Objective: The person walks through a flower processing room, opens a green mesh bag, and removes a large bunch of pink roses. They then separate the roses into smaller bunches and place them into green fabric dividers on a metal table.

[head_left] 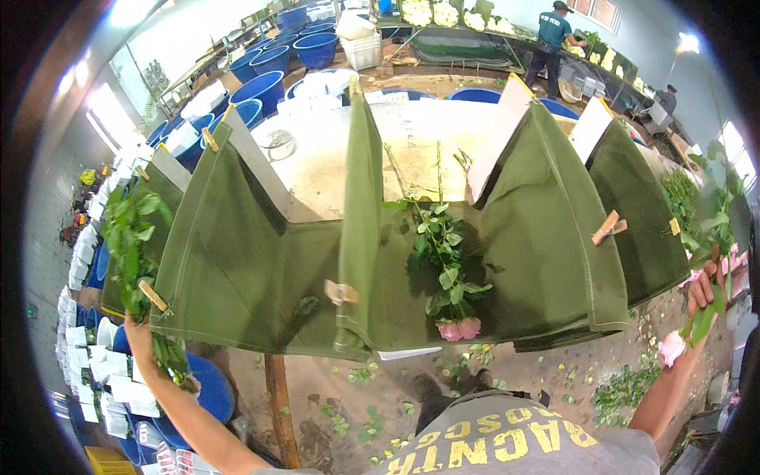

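My left hand [136, 326], at the far left edge of the green cloth sorting rack [237, 277], is closed around a leafy rose stem [131, 237]. Leaves hide most of its fingers. The stem's pale flower end hangs below that hand. Out at the far right, my right hand [700, 290] is closed on a rose with a pink head [671, 347] that hangs downward. More pink roses [736, 261] show just beyond this hand. In the rack's middle compartment lie roses [448, 269], with two pink heads [459, 328] toward me and bare stems pointing away.
Wooden clothespins [609, 227] clip the cloth dividers. Blue tubs [317, 49] stand at the back left, and white packages [119, 388] line the left side. A person [552, 39] works at a far bench of flowers. Leaves litter the floor [317, 396].
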A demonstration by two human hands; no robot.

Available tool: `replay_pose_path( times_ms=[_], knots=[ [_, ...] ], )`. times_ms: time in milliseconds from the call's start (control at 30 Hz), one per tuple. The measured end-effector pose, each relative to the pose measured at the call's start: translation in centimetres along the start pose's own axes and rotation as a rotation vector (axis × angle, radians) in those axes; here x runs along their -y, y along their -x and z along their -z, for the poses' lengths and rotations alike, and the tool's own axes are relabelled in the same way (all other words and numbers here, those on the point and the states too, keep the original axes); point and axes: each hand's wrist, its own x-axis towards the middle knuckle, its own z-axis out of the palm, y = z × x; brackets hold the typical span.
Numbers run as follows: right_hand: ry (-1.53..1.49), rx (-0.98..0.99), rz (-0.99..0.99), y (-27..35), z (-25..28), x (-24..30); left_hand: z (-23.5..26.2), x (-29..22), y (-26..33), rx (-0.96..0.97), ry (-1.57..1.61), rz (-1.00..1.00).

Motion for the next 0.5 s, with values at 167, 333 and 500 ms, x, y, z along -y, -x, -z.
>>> replay_pose_path(
  times_ms=[167, 333, 500],
  knots=[
    [-0.17, 0.001, 0.089, 0.6, 4.0, -0.5, 3.7, -11.7, 6.2, -0.251, 0.208, 0.026],
    [-0.289, 0.032, 0.096, 1.7, 7.7, -1.2, 1.5, -18.9, 10.7, -0.191, 0.199, -0.093],
    [-0.256, 0.039, 0.099, 4.4, 10.1, -0.9, -8.8, -22.3, 12.5, -0.064, 0.067, -0.117]
  ],
)
